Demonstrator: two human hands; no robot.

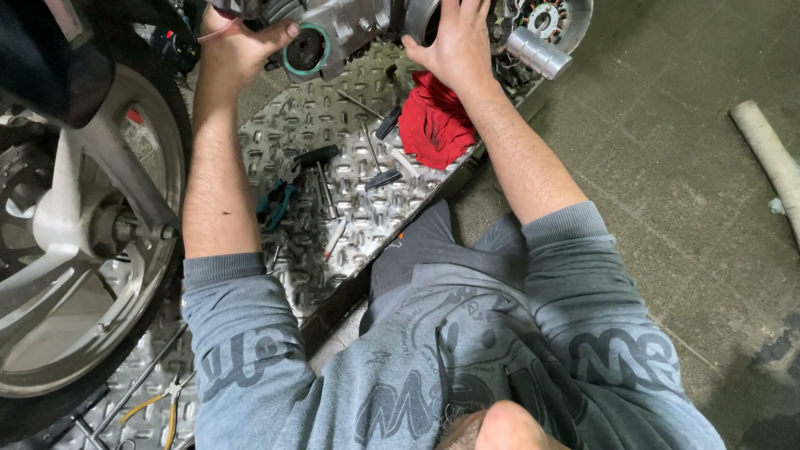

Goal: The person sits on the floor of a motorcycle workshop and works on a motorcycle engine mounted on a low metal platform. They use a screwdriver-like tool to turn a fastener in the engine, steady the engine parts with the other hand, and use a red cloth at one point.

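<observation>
While both hands press on the grey engine casing, left hand grips beside its green-ringed opening, right hand lies spread above a red rag.

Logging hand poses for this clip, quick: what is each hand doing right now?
Left hand: closed around a part of the engine casing, thumb by the green-ringed opening.
Right hand: open, fingers spread flat on the casing.

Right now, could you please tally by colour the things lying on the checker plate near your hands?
Red: 1, rag
Teal: 1, pliers
Yellow: 1, pliers
Black: 3, hammer and two tool handles
Total: 6
</observation>
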